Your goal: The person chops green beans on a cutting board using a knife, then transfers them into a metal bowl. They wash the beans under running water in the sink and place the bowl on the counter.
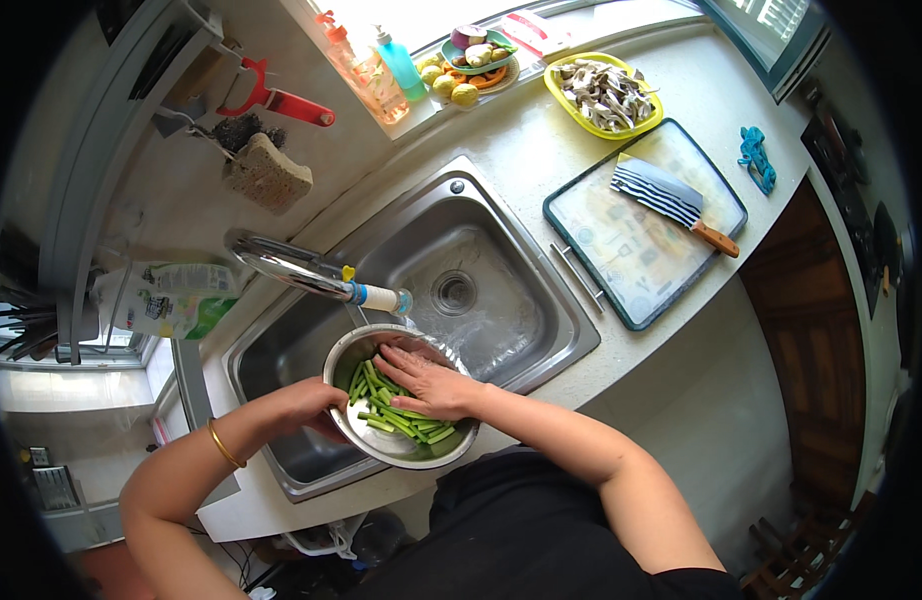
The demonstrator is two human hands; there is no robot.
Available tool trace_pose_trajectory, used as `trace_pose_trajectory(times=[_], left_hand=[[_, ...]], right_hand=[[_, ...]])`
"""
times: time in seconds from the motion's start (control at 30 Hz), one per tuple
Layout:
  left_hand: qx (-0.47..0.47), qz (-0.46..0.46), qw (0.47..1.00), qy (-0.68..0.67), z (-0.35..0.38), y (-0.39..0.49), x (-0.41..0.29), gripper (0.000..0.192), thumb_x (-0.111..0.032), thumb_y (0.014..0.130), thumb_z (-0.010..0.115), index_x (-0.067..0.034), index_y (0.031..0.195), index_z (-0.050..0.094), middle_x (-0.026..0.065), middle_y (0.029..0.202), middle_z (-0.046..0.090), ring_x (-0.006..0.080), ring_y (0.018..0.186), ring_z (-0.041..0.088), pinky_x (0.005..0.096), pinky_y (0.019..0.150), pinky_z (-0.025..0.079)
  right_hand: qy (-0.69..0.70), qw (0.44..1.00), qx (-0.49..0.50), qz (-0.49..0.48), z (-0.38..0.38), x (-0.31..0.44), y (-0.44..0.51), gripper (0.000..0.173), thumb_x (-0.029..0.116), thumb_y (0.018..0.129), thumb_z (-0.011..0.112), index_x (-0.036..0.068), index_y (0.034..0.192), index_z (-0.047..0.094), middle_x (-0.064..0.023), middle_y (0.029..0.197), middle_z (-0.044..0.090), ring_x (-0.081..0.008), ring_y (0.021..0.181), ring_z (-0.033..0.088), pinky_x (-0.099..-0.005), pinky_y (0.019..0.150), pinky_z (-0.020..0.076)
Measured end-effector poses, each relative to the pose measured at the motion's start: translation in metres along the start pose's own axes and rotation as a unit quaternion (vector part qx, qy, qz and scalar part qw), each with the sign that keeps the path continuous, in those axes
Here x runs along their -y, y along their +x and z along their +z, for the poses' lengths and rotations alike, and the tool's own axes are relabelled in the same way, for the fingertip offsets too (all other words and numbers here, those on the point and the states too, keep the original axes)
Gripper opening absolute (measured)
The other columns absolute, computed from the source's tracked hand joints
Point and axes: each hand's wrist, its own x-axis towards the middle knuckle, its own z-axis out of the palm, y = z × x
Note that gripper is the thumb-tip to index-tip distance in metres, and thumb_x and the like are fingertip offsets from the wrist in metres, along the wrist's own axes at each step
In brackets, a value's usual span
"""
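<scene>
A round stainless steel bowl is held over the double sink, tilted towards the right basin. Cut green vegetable stalks lie inside it. My left hand grips the bowl's left rim, the fingers partly hidden beneath it. Inside the bowl, my right hand rests spread over the stalks, its palm facing down. Water pours over the far right rim into the basin, near the drain. The chrome faucet, with a white and blue nozzle, reaches over the sink just beyond the bowl.
Right of the sink lies a cutting board bearing a cleaver. Behind it stands a yellow basket of torn mushrooms. A blue cloth cord lies farther right. Soap bottles line the sill; a sponge hangs at left.
</scene>
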Motion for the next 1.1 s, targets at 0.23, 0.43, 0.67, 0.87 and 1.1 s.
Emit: trace_pose_trajectory(times=[0.23, 0.43, 0.67, 0.87, 1.1], left_hand=[[0.018, -0.084, 0.992, 0.091, -0.007, -0.013, -0.039, 0.034, -0.014, 0.086, 0.054, 0.011, 0.105, 0.064, 0.0232, 0.099, 0.07, 0.0318, 0.086, 0.073, 0.0378, 0.081, 0.061], [0.02, -0.131, 0.979, 0.154, -0.003, -0.019, -0.066, 0.037, -0.013, 0.087, 0.052, 0.018, 0.105, 0.06, 0.0278, 0.101, 0.069, 0.0353, 0.088, 0.072, 0.0384, 0.085, 0.061], [-0.003, -0.174, 0.959, 0.223, 0.007, -0.027, -0.087, 0.041, -0.022, 0.089, 0.052, 0.013, 0.104, 0.064, 0.0266, 0.097, 0.07, 0.0307, 0.084, 0.073, 0.0363, 0.079, 0.061], [0.006, -0.222, 0.941, 0.255, 0.013, -0.03, -0.102, 0.043, -0.025, 0.09, 0.051, 0.013, 0.105, 0.063, 0.0262, 0.096, 0.07, 0.0314, 0.083, 0.073, 0.0364, 0.078, 0.062], [-0.001, -0.212, 0.938, 0.273, 0.021, -0.032, -0.113, 0.044, -0.025, 0.091, 0.051, 0.015, 0.105, 0.061, 0.0276, 0.094, 0.07, 0.0332, 0.081, 0.073, 0.0378, 0.075, 0.063]], right_hand=[[0.08, 0.997, -0.018, 0.01, 0.007, 0.006, 0.002, 0.075, 0.051, 0.102, 0.034, 0.003, 0.156, 0.013, -0.0251, 0.161, 0.003, -0.0342, 0.151, 0.0, -0.0399, 0.123, 0.0056], [0.122, 0.992, -0.034, 0.01, 0.01, 0.011, 0.003, 0.075, 0.051, 0.103, 0.032, 0.004, 0.157, 0.009, -0.024, 0.162, 0.0, -0.0324, 0.152, -0.001, -0.0391, 0.122, 0.0043], [0.182, 0.981, -0.057, -0.017, 0.019, 0.014, 0.006, 0.074, 0.048, 0.103, 0.033, 0.004, 0.157, 0.008, -0.0248, 0.162, -0.001, -0.0327, 0.152, -0.001, -0.0396, 0.122, 0.0046], [0.216, 0.973, -0.081, -0.033, 0.029, 0.016, 0.01, 0.074, 0.048, 0.103, 0.034, 0.005, 0.157, 0.006, -0.0256, 0.161, -0.002, -0.0336, 0.151, -0.001, -0.04, 0.122, 0.0051], [0.241, 0.966, -0.085, -0.033, 0.026, 0.016, 0.009, 0.074, 0.047, 0.103, 0.034, 0.007, 0.157, 0.004, -0.0253, 0.162, -0.003, -0.0343, 0.151, -0.001, -0.0402, 0.122, 0.0053]])
